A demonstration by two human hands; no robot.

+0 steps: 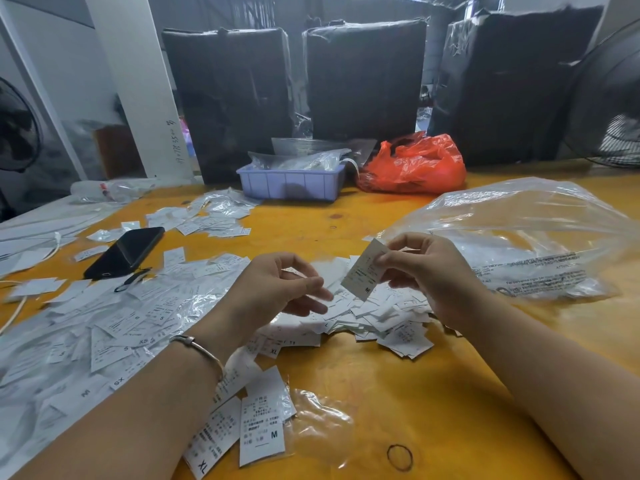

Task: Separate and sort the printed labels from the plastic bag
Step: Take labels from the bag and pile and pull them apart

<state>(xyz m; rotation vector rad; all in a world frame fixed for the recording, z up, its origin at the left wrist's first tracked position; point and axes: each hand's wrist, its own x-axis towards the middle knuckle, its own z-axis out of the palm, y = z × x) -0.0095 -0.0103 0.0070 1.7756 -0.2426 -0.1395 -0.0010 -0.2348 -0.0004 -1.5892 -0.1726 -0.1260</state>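
Printed label (363, 271) held up above the heap of loose labels (374, 317), pinched along its right edge by the right hand (426, 271); grip narrow, thumb and fingertips closed on the paper. Long axis tilted, running from upper right to lower left, top corner toward the far side, the "M" end pointing down toward the heap. Left hand (277, 289) just beside it, apart from the label, fingers loosely curled with a gap between thumb and fingers, grip holding nothing; silver bracelet (197, 346) on that wrist. Clear plastic bag (519, 237) lying open on the right of the yellow surface (398, 393), its mouth toward the heap. More labels (104, 334) spread wide on the left, with a black phone (126, 251) among them. Nearer, two flat labels (261, 431) marked "M" and "XL", and a rubber band (400, 457). Farther back, a lilac tray (291, 185) and a red bag (412, 166).
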